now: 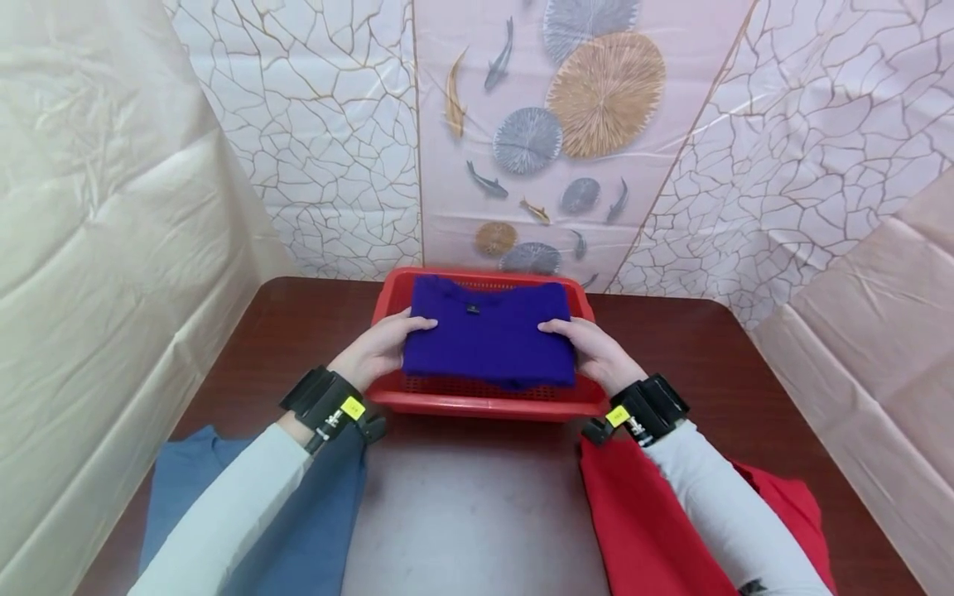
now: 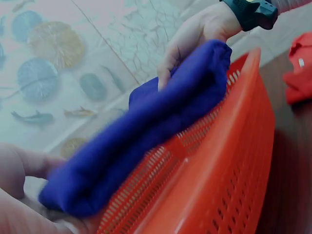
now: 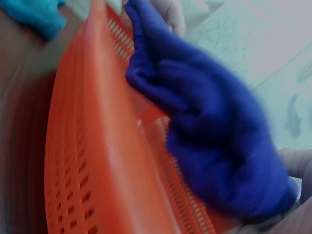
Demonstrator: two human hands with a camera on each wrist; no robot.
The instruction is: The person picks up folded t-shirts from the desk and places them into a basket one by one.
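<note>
Purple shirt (image 1: 488,339) (folded), between left fingers (image 1: 419,324) and right fingers (image 1: 557,328), over basket (image 1: 484,406)

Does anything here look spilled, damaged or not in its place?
Nothing stands out: the left hand and the right hand hold the folded purple garment over the upright basket, while the blue garment and red garment lie on the table.

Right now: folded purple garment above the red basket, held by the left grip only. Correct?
Not quite: the right grip also holds the folded purple garment, opposite the left grip. The head view shows both. The rest stands: it is above the red basket.
</note>
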